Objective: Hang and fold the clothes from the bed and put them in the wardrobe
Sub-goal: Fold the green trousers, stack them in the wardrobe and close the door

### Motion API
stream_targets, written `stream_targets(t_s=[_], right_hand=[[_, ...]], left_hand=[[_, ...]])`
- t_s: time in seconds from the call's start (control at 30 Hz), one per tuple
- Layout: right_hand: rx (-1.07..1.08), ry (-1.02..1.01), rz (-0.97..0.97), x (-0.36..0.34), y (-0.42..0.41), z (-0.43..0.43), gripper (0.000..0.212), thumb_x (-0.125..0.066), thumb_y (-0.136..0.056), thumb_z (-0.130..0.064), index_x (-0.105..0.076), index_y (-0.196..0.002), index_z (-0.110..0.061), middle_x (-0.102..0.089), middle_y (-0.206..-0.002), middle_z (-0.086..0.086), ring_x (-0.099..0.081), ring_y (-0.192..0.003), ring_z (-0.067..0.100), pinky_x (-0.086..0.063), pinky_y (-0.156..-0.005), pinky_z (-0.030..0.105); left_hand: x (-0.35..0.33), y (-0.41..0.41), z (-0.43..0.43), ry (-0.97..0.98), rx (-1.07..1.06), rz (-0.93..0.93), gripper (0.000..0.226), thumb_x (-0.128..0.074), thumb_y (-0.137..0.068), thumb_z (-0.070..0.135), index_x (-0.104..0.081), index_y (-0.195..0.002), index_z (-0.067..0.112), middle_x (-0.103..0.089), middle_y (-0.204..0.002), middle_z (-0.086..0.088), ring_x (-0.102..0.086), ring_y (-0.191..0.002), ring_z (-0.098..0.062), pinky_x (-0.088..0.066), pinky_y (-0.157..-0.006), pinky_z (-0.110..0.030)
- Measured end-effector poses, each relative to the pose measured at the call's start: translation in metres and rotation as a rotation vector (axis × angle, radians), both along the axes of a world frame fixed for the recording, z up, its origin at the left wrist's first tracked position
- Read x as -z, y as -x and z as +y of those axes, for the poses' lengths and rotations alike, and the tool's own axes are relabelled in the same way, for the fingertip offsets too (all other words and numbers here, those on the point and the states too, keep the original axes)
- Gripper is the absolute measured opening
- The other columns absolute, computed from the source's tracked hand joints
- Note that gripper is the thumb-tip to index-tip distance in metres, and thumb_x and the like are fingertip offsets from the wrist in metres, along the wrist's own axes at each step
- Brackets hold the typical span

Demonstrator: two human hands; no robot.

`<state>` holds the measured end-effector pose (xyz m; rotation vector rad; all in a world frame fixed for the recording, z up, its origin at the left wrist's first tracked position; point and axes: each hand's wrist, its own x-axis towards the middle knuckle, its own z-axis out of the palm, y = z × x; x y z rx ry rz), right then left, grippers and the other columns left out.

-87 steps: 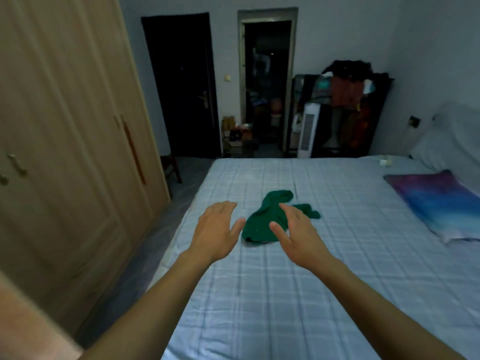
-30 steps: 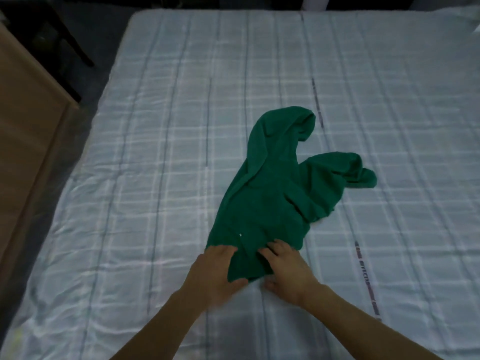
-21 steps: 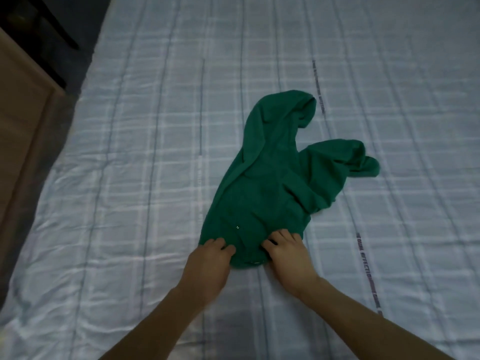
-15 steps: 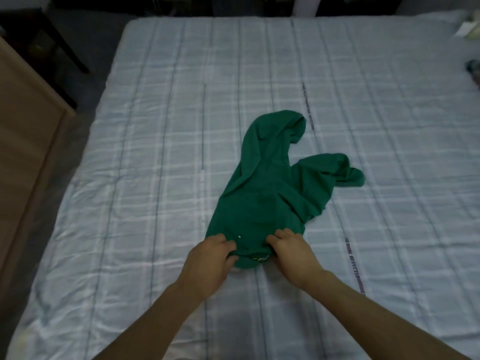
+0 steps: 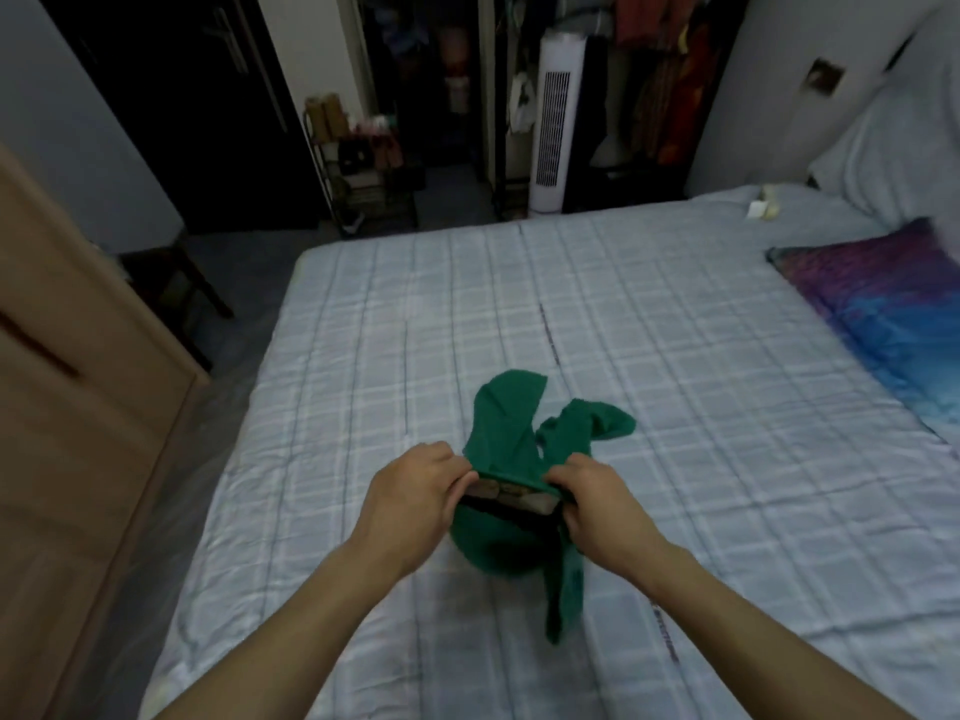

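**Spotter:** What have I got hold of?

**Me:** My left hand (image 5: 415, 491) and right hand (image 5: 597, 506) each pinch the near edge of the green garment (image 5: 504, 439), fingers curled over it. That edge is raised off the bed (image 5: 675, 356). The far ends lie on the bed, and one strip dangles below my right hand.

**Spotter:** Best way on?

**Me:** I'd slide the hands apart until the edge is taut, then lift until the far ends clear. After one shake I'd lay it flat to fold. The wardrobe (image 5: 78, 407) on my left looks shut, so it needs opening later.
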<state>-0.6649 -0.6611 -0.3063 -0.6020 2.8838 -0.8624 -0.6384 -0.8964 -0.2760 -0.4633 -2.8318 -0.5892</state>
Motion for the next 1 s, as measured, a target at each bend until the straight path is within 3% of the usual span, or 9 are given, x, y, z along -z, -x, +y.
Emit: stream_targets(t_s=[0.13, 0.37, 0.53, 0.7, 0.9, 1.0], right_hand=[[0.093, 0.072, 0.108, -0.041, -0.033, 0.026, 0.032, -0.052, -0.07, 0.003, -0.069, -0.094, -0.01, -0.058, -0.093, 0.008, -0.055, -0.089, 0.027, -0.049, -0.075, 0.036], [0.204, 0.147, 0.191, -0.085, -0.09, 0.058, 0.014, -0.058, -0.08, -0.006, -0.051, -0.086, -0.017, -0.047, -0.084, -0.003, -0.043, -0.074, 0.016, -0.033, -0.066, 0.029], [0.207, 0.282, 0.216, -0.115, -0.135, 0.051, 0.012, -0.053, -0.088, -0.007, -0.055, -0.083, -0.018, -0.055, -0.08, -0.002, -0.053, -0.072, 0.014, -0.046, -0.066, 0.034], [0.157, 0.338, 0.348, -0.164, -0.18, 0.035, 0.014, -0.056, -0.088, -0.006, -0.056, -0.08, -0.017, -0.056, -0.076, 0.0, -0.052, -0.071, 0.016, -0.042, -0.066, 0.032], [0.087, 0.32, 0.464, -0.219, -0.235, 0.012, 0.013, -0.056, -0.088, -0.005, -0.062, -0.084, -0.016, -0.061, -0.08, 0.0, -0.056, -0.076, 0.014, -0.046, -0.07, 0.031], [0.09, 0.285, 0.483, -0.23, -0.268, 0.004, 0.014, -0.053, -0.088, -0.007, -0.062, -0.086, -0.017, -0.061, -0.081, -0.001, -0.057, -0.077, 0.014, -0.048, -0.071, 0.034]], left_hand=[[-0.061, -0.028, 0.027, -0.016, -0.031, 0.121, 0.05, -0.032, -0.098, 0.047, -0.069, -0.083, 0.019, -0.055, -0.077, 0.005, -0.055, -0.068, -0.014, -0.051, -0.058, -0.037], [-0.137, -0.095, 0.056, 0.037, -0.092, 0.259, 0.046, -0.033, -0.097, 0.046, -0.069, -0.083, 0.021, -0.053, -0.076, 0.009, -0.052, -0.065, -0.011, -0.049, -0.056, -0.034], [-0.173, -0.147, 0.044, 0.026, -0.143, 0.285, 0.046, -0.033, -0.095, 0.047, -0.07, -0.084, 0.022, -0.054, -0.076, 0.01, -0.053, -0.066, -0.01, -0.048, -0.059, -0.032], [-0.197, -0.197, 0.016, 0.06, -0.127, 0.258, 0.033, -0.045, -0.098, 0.038, -0.07, -0.084, 0.022, -0.055, -0.076, 0.009, -0.053, -0.069, -0.013, -0.048, -0.062, -0.037], [-0.205, -0.248, 0.002, 0.042, -0.084, 0.216, 0.01, -0.059, -0.095, 0.025, -0.069, -0.093, 0.025, -0.058, -0.083, 0.01, -0.056, -0.076, -0.014, -0.049, -0.066, -0.036], [-0.203, -0.271, 0.008, -0.007, -0.005, 0.177, 0.01, -0.064, -0.09, 0.034, -0.068, -0.098, 0.029, -0.057, -0.085, 0.015, -0.055, -0.077, -0.007, -0.048, -0.067, -0.031]])
